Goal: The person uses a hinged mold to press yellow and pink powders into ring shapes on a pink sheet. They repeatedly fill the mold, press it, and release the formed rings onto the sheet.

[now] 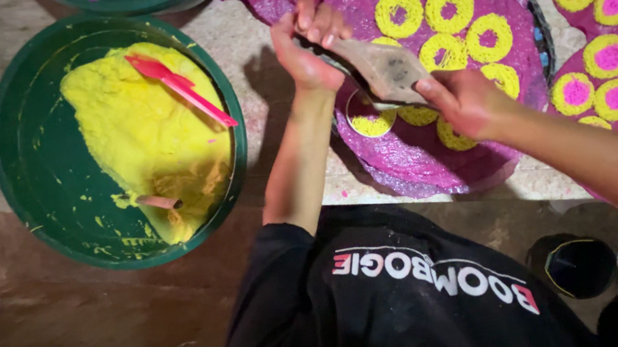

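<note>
Overhead, a green basin (33,172) stands heaped with yellow powder (144,129), a red scoop (177,88) lying on top. Beside it a round purple disc (429,153) carries yellow rings (448,7), most with purple centres unfilled; a neighbouring disc (605,81) shows rings with pink centres done. The person's left hand (307,43) grips the narrow end of a grey funnel-like scoop (390,73); the right hand (462,100) clasps its wide end, over a small ring mould (370,113) partly filled with yellow.
</note>
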